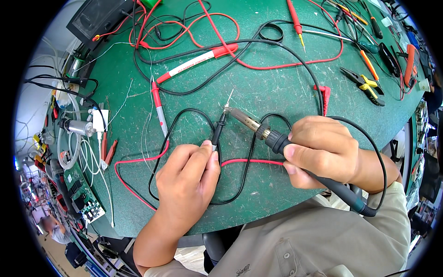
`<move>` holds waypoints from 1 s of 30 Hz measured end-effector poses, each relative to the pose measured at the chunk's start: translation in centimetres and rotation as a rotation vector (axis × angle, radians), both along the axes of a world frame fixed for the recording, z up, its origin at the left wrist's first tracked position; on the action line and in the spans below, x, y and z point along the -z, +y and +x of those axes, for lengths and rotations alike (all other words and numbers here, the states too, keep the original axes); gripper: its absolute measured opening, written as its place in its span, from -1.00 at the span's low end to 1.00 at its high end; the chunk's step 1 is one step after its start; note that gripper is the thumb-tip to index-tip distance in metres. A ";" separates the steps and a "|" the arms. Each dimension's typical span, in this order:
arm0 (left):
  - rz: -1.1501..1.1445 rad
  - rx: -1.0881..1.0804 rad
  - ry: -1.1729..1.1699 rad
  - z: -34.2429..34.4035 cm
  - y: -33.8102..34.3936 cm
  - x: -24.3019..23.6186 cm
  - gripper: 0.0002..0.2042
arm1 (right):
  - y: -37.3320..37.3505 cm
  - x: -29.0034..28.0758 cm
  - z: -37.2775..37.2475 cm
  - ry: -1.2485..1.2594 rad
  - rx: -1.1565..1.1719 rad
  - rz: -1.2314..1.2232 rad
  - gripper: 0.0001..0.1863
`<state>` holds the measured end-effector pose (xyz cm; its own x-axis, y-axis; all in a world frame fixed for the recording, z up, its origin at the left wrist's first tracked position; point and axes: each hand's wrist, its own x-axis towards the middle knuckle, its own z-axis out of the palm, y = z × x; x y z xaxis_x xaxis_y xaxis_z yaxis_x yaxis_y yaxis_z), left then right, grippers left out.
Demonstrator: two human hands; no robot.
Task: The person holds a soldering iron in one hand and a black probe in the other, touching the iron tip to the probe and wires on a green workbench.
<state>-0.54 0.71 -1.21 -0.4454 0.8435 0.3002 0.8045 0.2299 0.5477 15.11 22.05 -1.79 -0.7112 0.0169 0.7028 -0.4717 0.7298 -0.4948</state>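
Note:
My left hand (188,177) is closed round a black test probe (219,128), its thin metal tip pointing away from me. In my right hand (323,150) is a soldering iron (277,141), gripped by its dark handle. The iron's tip meets, or comes very close to, the base of the probe's metal tip. A fine bright needle or wire (230,96) sticks up from that spot; whether it is part of the probe is too small to tell. Black cable loops round the probe, and a red lead (251,160) crosses behind my hands.
On the green mat (272,97) lie a red-and-white marker (196,64), a red-and-grey probe (159,111), a red probe (296,23) and a red angled plug (325,98). Yellow-black pliers (364,87) and screwdrivers are at the right. A circuit board (83,194) and cables crowd the left edge.

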 end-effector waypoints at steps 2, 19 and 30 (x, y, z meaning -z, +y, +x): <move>-0.001 -0.001 -0.002 0.0 0.0 0.0 -0.83 | 0.0 0.0 0.0 -0.005 -0.002 -0.002 -0.76; -0.001 -0.009 -0.009 0.1 0.0 0.1 -0.88 | -0.1 0.2 0.0 -0.007 0.004 -0.010 -0.73; 0.014 -0.005 -0.009 0.1 0.1 0.0 -0.87 | -0.2 0.2 0.1 -0.018 -0.001 0.026 -0.79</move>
<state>-0.41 0.77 -1.23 -0.4528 0.8368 0.3079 0.7980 0.2263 0.5585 15.18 21.84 -2.02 -0.7239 -0.0022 0.6899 -0.4635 0.7423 -0.4840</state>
